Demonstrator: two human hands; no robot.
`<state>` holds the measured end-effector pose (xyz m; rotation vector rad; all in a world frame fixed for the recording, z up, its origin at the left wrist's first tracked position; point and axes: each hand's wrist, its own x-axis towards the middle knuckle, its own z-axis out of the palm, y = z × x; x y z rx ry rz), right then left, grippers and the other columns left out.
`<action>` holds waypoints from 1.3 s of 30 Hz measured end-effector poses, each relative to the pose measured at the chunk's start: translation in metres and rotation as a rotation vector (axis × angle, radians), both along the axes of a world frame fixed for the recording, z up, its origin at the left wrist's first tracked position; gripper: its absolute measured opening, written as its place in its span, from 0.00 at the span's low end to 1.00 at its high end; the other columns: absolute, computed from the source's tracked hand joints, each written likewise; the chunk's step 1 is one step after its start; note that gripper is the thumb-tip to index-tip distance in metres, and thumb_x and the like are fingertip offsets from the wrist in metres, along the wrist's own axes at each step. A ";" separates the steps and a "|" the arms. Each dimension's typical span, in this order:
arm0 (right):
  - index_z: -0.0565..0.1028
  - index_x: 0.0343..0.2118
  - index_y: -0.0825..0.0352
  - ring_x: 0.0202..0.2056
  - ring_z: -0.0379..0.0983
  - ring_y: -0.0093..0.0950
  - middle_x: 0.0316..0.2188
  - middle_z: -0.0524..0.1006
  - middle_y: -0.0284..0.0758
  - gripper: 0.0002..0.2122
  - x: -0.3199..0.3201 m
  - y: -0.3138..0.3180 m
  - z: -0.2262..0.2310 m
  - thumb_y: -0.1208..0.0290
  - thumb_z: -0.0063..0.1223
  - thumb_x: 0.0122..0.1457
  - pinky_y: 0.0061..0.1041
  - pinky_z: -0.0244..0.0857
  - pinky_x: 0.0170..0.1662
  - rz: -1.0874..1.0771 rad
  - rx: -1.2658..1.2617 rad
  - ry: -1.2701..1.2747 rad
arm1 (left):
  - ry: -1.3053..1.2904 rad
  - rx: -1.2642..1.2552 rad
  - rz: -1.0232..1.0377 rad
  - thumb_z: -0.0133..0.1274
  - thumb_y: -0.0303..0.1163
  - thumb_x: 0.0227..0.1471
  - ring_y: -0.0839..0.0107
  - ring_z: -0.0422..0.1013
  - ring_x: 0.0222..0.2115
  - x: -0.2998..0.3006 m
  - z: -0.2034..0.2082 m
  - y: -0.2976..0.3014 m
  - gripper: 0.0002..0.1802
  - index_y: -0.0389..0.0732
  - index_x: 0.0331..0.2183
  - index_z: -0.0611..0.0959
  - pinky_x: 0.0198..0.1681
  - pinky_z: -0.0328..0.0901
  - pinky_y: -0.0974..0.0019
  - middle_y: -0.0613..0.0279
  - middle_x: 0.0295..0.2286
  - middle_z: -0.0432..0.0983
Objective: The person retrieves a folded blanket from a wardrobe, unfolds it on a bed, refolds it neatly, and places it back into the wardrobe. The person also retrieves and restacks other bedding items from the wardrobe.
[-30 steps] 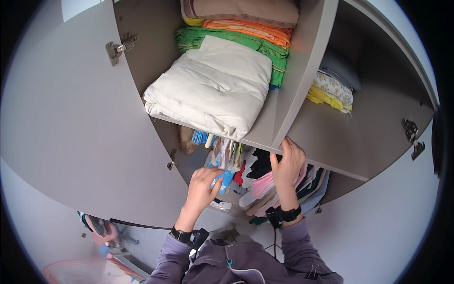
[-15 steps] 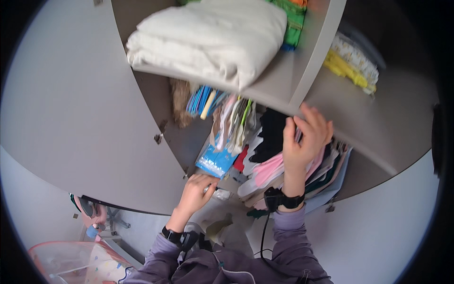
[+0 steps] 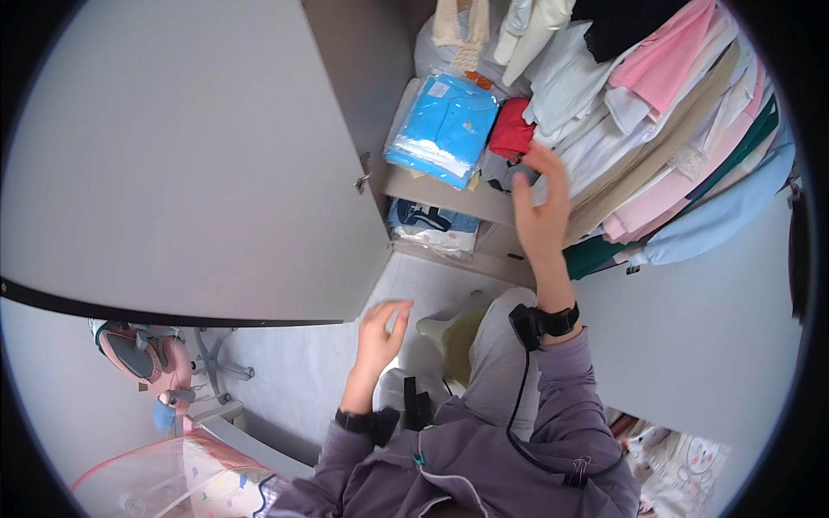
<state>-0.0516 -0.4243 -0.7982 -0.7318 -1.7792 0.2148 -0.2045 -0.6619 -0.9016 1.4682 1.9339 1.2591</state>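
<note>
My right hand (image 3: pixel 544 207) reaches up into the wardrobe, thumb and fingers apart, with nothing in it. Its fingertips are nearest a red folded cloth (image 3: pixel 511 129) and a grey item (image 3: pixel 503 173) on the shelf; whether they touch, I cannot tell. Left of these lies a blue garment in clear plastic wrap (image 3: pixel 445 129). My left hand (image 3: pixel 382 335) hovers empty below the lower edge of the left door, fingers loosely bent and thumb apart. Hanging clothes (image 3: pixel 665 155) in white, beige, pink, green and light blue fill the right side, just beyond my right hand.
At the left the grey wardrobe door (image 3: pixel 190 173) stands swung out, and a pale door panel (image 3: pixel 691 345) is on the right. Under the shelf sit folded clothes in plastic (image 3: pixel 436 226). Behind the left door are a chair base (image 3: pixel 220 367) and a mesh cover (image 3: pixel 155 475).
The view has tipped down from the upper shelf with the white bedding to the lower shelf and floor. Both hands stay empty; the left is now away from the blue package.
</note>
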 end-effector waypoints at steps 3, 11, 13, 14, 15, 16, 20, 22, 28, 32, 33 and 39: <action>0.71 0.39 0.68 0.46 0.68 0.41 0.46 0.71 0.42 0.13 -0.021 -0.037 -0.014 0.74 0.55 0.50 0.33 0.57 0.52 0.110 -0.151 -0.106 | -0.081 -0.055 0.020 0.52 0.27 0.50 0.58 0.73 0.35 -0.022 0.006 -0.061 0.07 0.38 0.33 0.80 0.39 0.66 0.62 0.55 0.31 0.78; 0.70 0.44 0.68 0.41 0.72 0.27 0.40 0.74 0.37 0.14 -0.001 -0.074 0.026 0.72 0.54 0.54 0.22 0.64 0.36 0.197 -0.530 -0.163 | -0.061 -0.059 0.068 0.51 0.27 0.52 0.58 0.73 0.36 -0.065 0.058 -0.121 0.07 0.36 0.34 0.79 0.40 0.66 0.64 0.54 0.33 0.77; 0.70 0.44 0.68 0.40 0.71 0.22 0.40 0.74 0.36 0.14 0.013 -0.087 0.024 0.71 0.53 0.55 0.20 0.64 0.35 0.207 -0.696 -0.154 | -0.053 -0.032 0.067 0.50 0.27 0.52 0.59 0.73 0.36 -0.069 0.065 -0.137 0.08 0.36 0.34 0.79 0.40 0.66 0.65 0.54 0.33 0.77; 0.70 0.45 0.68 0.39 0.71 0.21 0.39 0.74 0.35 0.14 0.020 -0.091 0.023 0.71 0.53 0.56 0.19 0.63 0.35 0.222 -0.765 -0.132 | -0.062 -0.040 0.061 0.50 0.27 0.52 0.59 0.74 0.36 -0.072 0.068 -0.145 0.08 0.36 0.35 0.79 0.40 0.66 0.65 0.54 0.33 0.77; 0.70 0.45 0.68 0.39 0.70 0.20 0.39 0.74 0.35 0.14 0.026 -0.094 0.022 0.71 0.53 0.56 0.19 0.63 0.36 0.221 -0.829 -0.096 | -0.063 -0.029 0.055 0.50 0.28 0.52 0.60 0.74 0.36 -0.075 0.070 -0.150 0.08 0.36 0.35 0.79 0.40 0.66 0.65 0.54 0.33 0.77; 0.70 0.44 0.69 0.37 0.69 0.17 0.38 0.74 0.33 0.14 0.032 -0.097 0.019 0.70 0.51 0.57 0.17 0.62 0.38 0.271 -0.833 -0.043 | -0.054 -0.020 0.043 0.50 0.28 0.52 0.60 0.74 0.36 -0.078 0.072 -0.155 0.08 0.36 0.35 0.80 0.40 0.66 0.65 0.54 0.33 0.77; 0.70 0.44 0.70 0.37 0.69 0.17 0.36 0.74 0.32 0.13 0.053 -0.105 0.007 0.70 0.50 0.58 0.16 0.62 0.40 0.240 -0.832 0.016 | -0.044 -0.010 0.041 0.50 0.28 0.52 0.61 0.74 0.35 -0.087 0.078 -0.161 0.09 0.36 0.35 0.80 0.39 0.66 0.65 0.54 0.33 0.77; 0.70 0.44 0.70 0.38 0.69 0.18 0.36 0.74 0.32 0.13 0.060 -0.110 -0.002 0.71 0.51 0.58 0.16 0.62 0.41 0.242 -0.885 0.042 | -0.045 -0.011 0.036 0.50 0.28 0.52 0.62 0.74 0.34 -0.088 0.079 -0.159 0.09 0.36 0.35 0.80 0.39 0.66 0.66 0.54 0.32 0.77; 0.70 0.42 0.70 0.38 0.70 0.20 0.35 0.74 0.33 0.11 0.046 -0.096 -0.033 0.73 0.51 0.57 0.18 0.63 0.43 0.303 -0.870 -0.008 | -0.029 -0.038 -0.010 0.50 0.29 0.52 0.63 0.74 0.34 -0.088 0.084 -0.151 0.09 0.36 0.35 0.80 0.39 0.66 0.66 0.55 0.32 0.77; 0.69 0.42 0.70 0.36 0.71 0.22 0.34 0.75 0.34 0.13 0.020 -0.066 -0.074 0.72 0.52 0.55 0.21 0.65 0.41 0.252 -0.905 0.009 | -0.045 -0.104 -0.017 0.50 0.29 0.53 0.64 0.74 0.35 -0.098 0.079 -0.132 0.09 0.36 0.36 0.80 0.39 0.66 0.67 0.56 0.34 0.78; 0.68 0.43 0.70 0.36 0.71 0.22 0.34 0.75 0.35 0.14 0.016 -0.058 -0.087 0.71 0.53 0.55 0.22 0.65 0.41 0.273 -0.932 0.042 | -0.064 -0.115 -0.033 0.50 0.29 0.54 0.66 0.74 0.36 -0.100 0.076 -0.125 0.10 0.36 0.36 0.80 0.40 0.66 0.68 0.57 0.34 0.78; 0.62 0.51 0.71 0.39 0.69 0.27 0.40 0.73 0.40 0.25 0.002 0.022 -0.170 0.60 0.52 0.57 0.25 0.62 0.43 0.077 -1.116 -0.171 | -0.231 -0.193 -0.105 0.49 0.29 0.55 0.72 0.73 0.36 -0.097 0.039 -0.052 0.10 0.34 0.37 0.79 0.41 0.66 0.69 0.59 0.34 0.78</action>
